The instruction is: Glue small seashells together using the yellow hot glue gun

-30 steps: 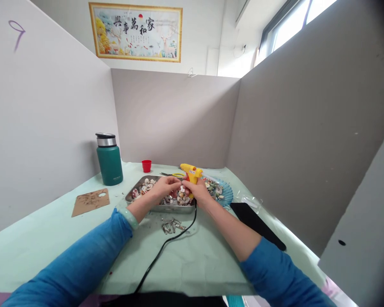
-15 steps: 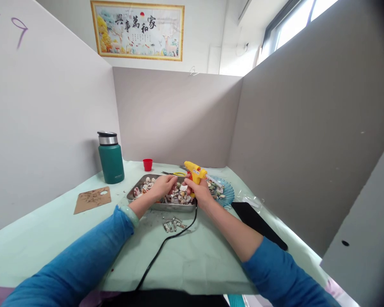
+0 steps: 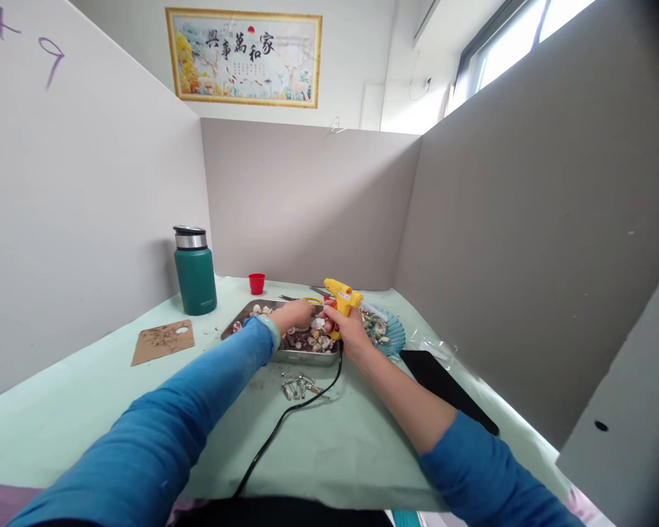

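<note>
My right hand [image 3: 350, 331] is wrapped around the handle of a yellow hot glue gun [image 3: 341, 294], its nozzle pointing up and to the left. A clear glue stick [image 3: 374, 310] sticks out of the gun's back. My left hand [image 3: 293, 316] is over a metal tray [image 3: 310, 359] of seashells [image 3: 302, 340]. Its fingers are curled downward, close to the glue gun; their tips are hidden, and I cannot make out what they hold. From the gun's handle a black cord [image 3: 285, 413] runs toward the table's front edge.
Small metal pieces [image 3: 302, 388] lie before the tray. A blue plate [image 3: 396, 333] of shells and a black flat piece [image 3: 444, 388] are right. Leftward stand a green bottle [image 3: 194, 282], red cup [image 3: 257, 284] and brown card [image 3: 163, 342]. Scissors [image 3: 312, 300] lie behind the tray.
My left hand has reached further forward and right over the tray, and its fingers have turned downward. My right hand keeps its hold on the glue gun. The view has shifted slightly.
</note>
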Action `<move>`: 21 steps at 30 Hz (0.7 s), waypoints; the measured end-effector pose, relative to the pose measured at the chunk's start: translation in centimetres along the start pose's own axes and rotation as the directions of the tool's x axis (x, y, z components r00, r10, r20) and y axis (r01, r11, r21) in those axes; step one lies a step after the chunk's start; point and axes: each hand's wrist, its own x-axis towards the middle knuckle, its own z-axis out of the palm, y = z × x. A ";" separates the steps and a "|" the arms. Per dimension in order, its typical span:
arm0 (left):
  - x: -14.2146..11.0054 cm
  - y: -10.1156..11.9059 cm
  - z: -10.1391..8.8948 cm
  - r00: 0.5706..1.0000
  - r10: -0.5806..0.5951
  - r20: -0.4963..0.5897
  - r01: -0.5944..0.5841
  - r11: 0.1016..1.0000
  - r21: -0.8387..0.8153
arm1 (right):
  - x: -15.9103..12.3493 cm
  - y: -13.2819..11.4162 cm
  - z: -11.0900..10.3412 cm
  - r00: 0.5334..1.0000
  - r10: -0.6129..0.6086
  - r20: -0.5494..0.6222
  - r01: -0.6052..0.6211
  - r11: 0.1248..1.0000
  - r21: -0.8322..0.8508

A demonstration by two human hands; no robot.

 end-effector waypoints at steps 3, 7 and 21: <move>0.6 0.1 0.0 0.989 -0.033 0.144 0.019 0.995 0.099 | 0.0 0.0 0.0 1.000 0.008 0.006 -0.008 1.000 -0.005; -0.3 -0.7 -2.3 0.980 -0.019 0.197 -0.003 0.994 0.109 | 0.0 0.0 0.0 1.000 0.013 -0.001 -0.013 1.000 -0.004; -6.3 -0.4 -3.1 0.996 0.079 0.052 0.008 0.479 -0.878 | -0.5 -0.3 0.9 1.000 0.001 -0.022 -0.004 0.991 -0.135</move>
